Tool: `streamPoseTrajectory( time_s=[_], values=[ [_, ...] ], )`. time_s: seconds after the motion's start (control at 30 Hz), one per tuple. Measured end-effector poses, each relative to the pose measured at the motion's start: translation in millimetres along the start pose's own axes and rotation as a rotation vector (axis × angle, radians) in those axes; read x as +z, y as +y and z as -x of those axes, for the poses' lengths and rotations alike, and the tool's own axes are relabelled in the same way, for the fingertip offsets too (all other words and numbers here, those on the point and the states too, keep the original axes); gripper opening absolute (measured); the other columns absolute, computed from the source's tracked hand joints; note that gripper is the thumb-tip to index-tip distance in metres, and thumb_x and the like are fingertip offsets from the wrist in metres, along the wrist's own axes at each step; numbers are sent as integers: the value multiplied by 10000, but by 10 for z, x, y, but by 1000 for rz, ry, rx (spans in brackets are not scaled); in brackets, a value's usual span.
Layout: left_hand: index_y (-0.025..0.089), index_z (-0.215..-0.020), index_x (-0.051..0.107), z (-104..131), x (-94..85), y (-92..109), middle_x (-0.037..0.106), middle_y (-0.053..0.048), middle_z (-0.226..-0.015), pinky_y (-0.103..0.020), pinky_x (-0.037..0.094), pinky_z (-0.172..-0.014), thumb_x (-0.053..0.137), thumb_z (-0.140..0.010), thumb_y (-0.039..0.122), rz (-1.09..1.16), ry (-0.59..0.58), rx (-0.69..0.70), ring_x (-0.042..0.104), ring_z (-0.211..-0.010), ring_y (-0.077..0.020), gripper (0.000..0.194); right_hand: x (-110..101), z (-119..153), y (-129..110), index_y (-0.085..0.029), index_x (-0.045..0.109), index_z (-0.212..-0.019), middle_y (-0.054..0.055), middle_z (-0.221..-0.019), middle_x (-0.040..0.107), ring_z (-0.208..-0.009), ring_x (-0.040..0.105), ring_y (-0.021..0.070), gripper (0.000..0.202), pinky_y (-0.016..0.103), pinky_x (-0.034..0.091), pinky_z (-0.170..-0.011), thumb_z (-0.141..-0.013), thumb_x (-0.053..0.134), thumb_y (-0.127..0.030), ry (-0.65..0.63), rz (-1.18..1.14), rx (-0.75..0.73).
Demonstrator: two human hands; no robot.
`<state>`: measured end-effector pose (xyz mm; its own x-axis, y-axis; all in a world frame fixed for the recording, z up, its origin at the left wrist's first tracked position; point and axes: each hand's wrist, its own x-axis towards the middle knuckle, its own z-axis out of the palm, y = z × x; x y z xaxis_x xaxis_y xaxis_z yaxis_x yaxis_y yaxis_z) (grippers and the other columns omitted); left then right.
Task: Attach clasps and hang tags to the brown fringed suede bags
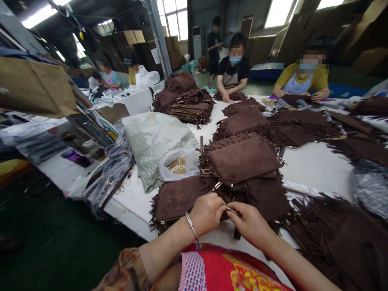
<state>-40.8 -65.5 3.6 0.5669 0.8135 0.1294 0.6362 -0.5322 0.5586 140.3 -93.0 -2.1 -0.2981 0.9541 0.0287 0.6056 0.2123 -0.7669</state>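
Close together in front of my body, my left hand and my right hand meet fingertip to fingertip. Both are closed in a pinch. A thin dark strap-like piece shows at the right fingertips; what the left fingers pinch is mostly hidden. Under and behind the hands lies a brown fringed suede bag. Just above the left hand is a gold-coloured clasp. Another brown bag rests on a stack beyond the hands. A silver bracelet circles my left wrist.
A clear plastic bag of tags stands beside a large pale sack. Plastic-wrapped straps lie at the left table edge. More fringed bags are at right. A bag stack and masked co-workers are across the table.
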Motion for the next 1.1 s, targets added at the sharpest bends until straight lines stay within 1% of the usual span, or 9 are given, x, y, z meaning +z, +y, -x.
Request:
streamPoseTrajectory(
  time_s=[0.13, 0.3, 0.47, 0.6, 0.73, 0.87, 0.97, 1.03, 1.1],
  values=[
    [179, -811, 691, -90, -69, -67, 654, -45, -785, -253, 461, -735, 501, -922, 257, 43, -6, -26, 594, -777, -156, 233, -27, -66, 41, -222, 697, -926, 40, -861, 699, -789, 647, 175, 208, 283, 492, -738, -912, 496, -275, 91, 47, -82],
    [177, -827, 677, -342, -102, -238, 641, -65, -880, -273, 458, -801, 530, -903, 284, 18, 176, -235, 594, -849, -170, 198, -108, -174, 140, -211, 676, -854, 31, -784, 649, -741, 611, 168, 203, 286, 457, -712, -916, 486, -242, 204, 156, -97],
    [188, -831, 653, -535, 72, -404, 648, -45, -841, -286, 449, -719, 650, -811, 357, 51, 51, -365, 596, -780, -179, 170, -147, -185, 195, -206, 640, -808, 26, -784, 643, -741, 600, 168, 161, 281, 452, -701, -884, 499, -216, 263, 171, -58],
    [192, -892, 606, -575, 215, -433, 634, -3, -780, -259, 415, -636, 712, -754, 371, 101, 98, -483, 563, -697, -149, 250, -120, -172, 205, -206, 637, -806, 26, -779, 647, -736, 605, 165, 168, 273, 459, -694, -886, 489, -218, 267, 162, -70],
    [194, -846, 628, -552, 298, -405, 609, -30, -843, -281, 436, -708, 707, -765, 387, 7, 191, -410, 566, -778, -172, 224, -104, -196, 193, -210, 639, -805, 26, -781, 655, -735, 607, 165, 167, 272, 459, -692, -883, 490, -215, 279, 160, -64],
    [184, -735, 609, -508, 255, -356, 602, -55, -853, -294, 440, -798, 622, -826, 260, 8, 241, -290, 574, -867, -190, 120, -113, -221, 179, -212, 639, -802, 24, -778, 653, -741, 613, 167, 176, 273, 455, -703, -897, 493, -241, 284, 164, -69],
    [179, -828, 588, -465, 132, -308, 628, -46, -809, -274, 436, -739, 520, -874, 199, 122, 247, -282, 585, -786, -167, 85, -146, -238, 166, -209, 642, -818, 26, -790, 653, -753, 614, 167, 177, 273, 454, -717, -907, 498, -260, 298, 174, -72],
    [176, -911, 587, -434, 58, -278, 643, -27, -757, -263, 423, -662, 507, -884, 221, 207, 203, -316, 583, -693, -157, 97, -178, -262, 145, -206, 645, -841, 28, -794, 648, -754, 610, 166, 175, 274, 450, -720, -915, 499, -268, 303, 199, -89],
    [176, -887, 608, -410, 22, -258, 659, -23, -735, -263, 417, -640, 503, -893, 274, 266, 163, -338, 589, -667, -157, 144, -213, -300, 112, -204, 649, -862, 32, -794, 642, -753, 606, 167, 183, 277, 445, -726, -927, 491, -269, 292, 247, -125]
  ],
)
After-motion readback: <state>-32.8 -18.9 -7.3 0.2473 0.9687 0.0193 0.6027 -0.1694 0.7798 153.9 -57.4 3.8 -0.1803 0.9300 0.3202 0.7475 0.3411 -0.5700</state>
